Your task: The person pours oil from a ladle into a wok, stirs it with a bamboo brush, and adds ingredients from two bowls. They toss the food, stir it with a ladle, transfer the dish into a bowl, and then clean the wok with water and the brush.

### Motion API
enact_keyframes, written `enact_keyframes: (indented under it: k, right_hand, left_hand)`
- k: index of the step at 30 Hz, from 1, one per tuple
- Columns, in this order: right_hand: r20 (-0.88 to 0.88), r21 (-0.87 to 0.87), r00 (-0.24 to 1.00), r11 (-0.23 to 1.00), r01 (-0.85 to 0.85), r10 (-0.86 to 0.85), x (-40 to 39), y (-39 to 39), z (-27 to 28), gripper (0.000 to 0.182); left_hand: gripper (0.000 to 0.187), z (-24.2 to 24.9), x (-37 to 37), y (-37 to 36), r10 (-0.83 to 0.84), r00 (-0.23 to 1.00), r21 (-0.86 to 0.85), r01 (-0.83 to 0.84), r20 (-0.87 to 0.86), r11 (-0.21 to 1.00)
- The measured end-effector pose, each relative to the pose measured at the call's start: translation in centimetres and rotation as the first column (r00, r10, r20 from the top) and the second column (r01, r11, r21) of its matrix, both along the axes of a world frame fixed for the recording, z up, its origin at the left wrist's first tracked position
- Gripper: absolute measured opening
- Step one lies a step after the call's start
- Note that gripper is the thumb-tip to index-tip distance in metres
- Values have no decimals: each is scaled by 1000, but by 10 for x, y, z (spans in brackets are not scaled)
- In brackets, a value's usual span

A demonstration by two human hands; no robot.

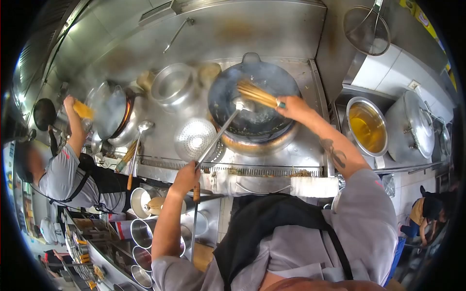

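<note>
Steel stove [311, 99], one, spread out beyond the fingers of both the left hand [186, 178] and the right hand [293, 107]. Black wok [284, 77], one, wide and hazy with vapour, seated on the stove ahead of the right fingers and to their left, its inside dotted with pale flecks. Lidded pot [407, 138], one, steel, well apart to the right of the right fingers. Metal basin [350, 140], one, with yellow liquid, between those fingers and the lidded pot. Open pot [165, 99], one, on the stove well beyond the left fingers. Strainer [187, 137], one, round, pierced, just beyond the left fingers. Ladle [219, 137], one, its shaft wrapped by the curled left fingers, wooden end below them, bowl inside the wok. Brush [258, 93], one, tan, its green-banded end clasped in the closed right fingers, the bristles pointing leftward over the wok beside the ladle's bowl; whether their tips touch the metal, I cannot tell.
</note>
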State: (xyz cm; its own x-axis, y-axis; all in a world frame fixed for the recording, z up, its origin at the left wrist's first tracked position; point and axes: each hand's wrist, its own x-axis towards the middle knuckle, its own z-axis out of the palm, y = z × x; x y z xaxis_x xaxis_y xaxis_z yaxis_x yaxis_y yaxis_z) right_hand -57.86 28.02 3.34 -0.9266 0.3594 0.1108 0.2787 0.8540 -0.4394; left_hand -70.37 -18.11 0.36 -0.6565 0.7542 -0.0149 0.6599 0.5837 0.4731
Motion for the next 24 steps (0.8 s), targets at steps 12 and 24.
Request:
enact_keyframes:
  k: [12, 24]
  right_hand:
    - [107, 34, 994, 999, 2, -5, -14, 13, -24, 38]
    - [84, 64, 990, 992, 108, -114, 4, -4, -12, 31]
  left_hand:
    - [33, -2, -10, 7, 48, 965, -385, -149, -259, 911]
    - [27, 26, 6, 31, 76, 955, -298, -164, -288, 940]
